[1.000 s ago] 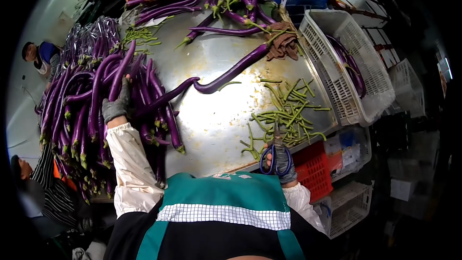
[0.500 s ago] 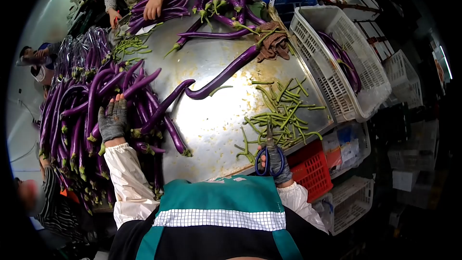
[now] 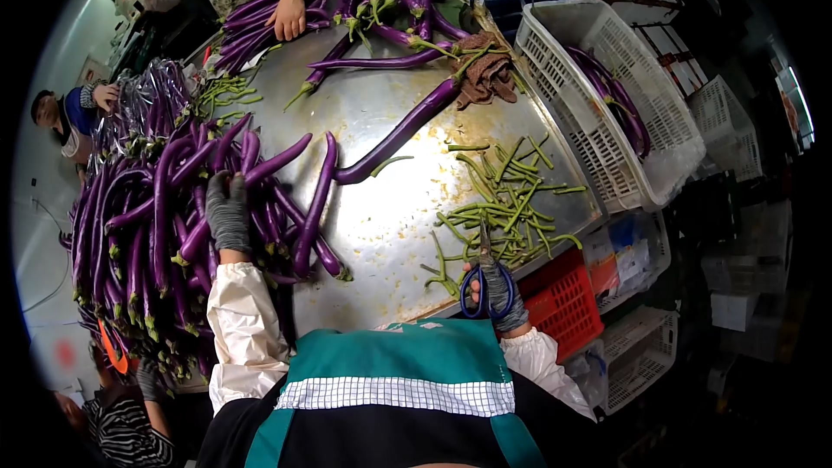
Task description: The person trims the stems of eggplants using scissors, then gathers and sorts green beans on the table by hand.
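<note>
My left hand (image 3: 228,218), in a grey fingerless glove, is on the eggplant pile (image 3: 130,234) at the left. Its fingers curl round a long purple eggplant (image 3: 282,159) whose tip points up and right; part of the grip is hidden. Just right of that hand, another eggplant (image 3: 315,208) lies nearly upright in view on the metal table (image 3: 381,243). My right hand (image 3: 503,295), also gloved, is closed on blue-handled scissors (image 3: 475,292), blades pointing away from me. Beyond the blades are scattered green stem pieces (image 3: 511,199).
A long eggplant (image 3: 399,134) crosses the table towards a brown cloth (image 3: 485,78). More eggplants (image 3: 390,4) lie at the far side, near a co-worker's hand (image 3: 289,16). White crates (image 3: 598,130) and a red basket (image 3: 563,303) stand at the right. Other people are at the left.
My left hand has shifted right and its stretched fingers have curled, with an eggplant moving alongside. The neighbouring eggplant has swung more upright. My right hand and scissors stay put.
</note>
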A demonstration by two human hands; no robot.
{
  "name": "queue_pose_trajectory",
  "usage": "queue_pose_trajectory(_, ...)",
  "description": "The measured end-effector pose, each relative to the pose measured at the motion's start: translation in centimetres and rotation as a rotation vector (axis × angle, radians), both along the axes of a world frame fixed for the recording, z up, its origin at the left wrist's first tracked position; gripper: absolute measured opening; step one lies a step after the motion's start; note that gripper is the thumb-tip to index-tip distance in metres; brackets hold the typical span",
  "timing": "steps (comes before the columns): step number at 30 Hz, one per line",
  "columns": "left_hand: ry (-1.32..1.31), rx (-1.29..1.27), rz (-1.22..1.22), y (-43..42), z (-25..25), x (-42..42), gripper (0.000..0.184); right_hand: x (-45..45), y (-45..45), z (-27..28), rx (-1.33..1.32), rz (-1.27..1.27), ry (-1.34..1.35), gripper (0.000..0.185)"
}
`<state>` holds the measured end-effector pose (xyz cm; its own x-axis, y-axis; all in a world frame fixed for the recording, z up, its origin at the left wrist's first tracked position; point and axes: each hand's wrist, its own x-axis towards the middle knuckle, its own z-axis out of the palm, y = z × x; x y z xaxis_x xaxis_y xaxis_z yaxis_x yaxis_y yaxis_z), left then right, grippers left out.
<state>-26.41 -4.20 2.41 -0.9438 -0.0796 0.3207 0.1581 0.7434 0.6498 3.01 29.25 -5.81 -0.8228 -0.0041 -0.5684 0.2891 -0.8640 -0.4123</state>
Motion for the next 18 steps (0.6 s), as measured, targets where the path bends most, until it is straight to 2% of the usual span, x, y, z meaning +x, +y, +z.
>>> queue_pose_trajectory(2, -0.020, -0.101, 0.088, 1.5, 0.1, 0.5, 0.038, 0.0, 0.0, -0.2, 0.005, 0.007, -0.011, 0.033)
queue_pose_trajectory(4, 0.056, -0.528, 0.141, 4.3, 2.4, 2.5, 0.044, 0.2, 0.0, -0.9, -0.064, 0.001, 0.036, 0.034)
queue_pose_trajectory(5, 0.057, -0.529, 0.139, 5.2, 2.7, 3.0, 0.044, 0.2, 0.1, -0.9, -0.065, -0.001, 0.036, 0.034)
queue_pose_trajectory(7, -0.063, -0.816, 0.146, 6.6, 2.9, 3.7, 0.048, 0.3, 0.1, -0.8, -0.047, 0.002, 0.039, 0.034)
queue_pose_trajectory(11, -0.053, -0.830, 0.090, 8.5, 2.3, 4.4, 0.049, 0.2, -0.1, -0.2, -0.036, -0.015, 0.037, 0.034)
queue_pose_trajectory(16, -0.045, -0.778, 0.009, 10.2, 2.3, 3.2, 0.048, -0.1, -0.3, 1.0, 0.156, 0.014, -0.036, 0.035)
queue_pose_trajectory(18, 0.032, -0.715, -0.125, 11.4, 2.0, 2.2, 0.046, -0.2, -0.4, 1.5, 0.177, 0.009, -0.038, 0.035)
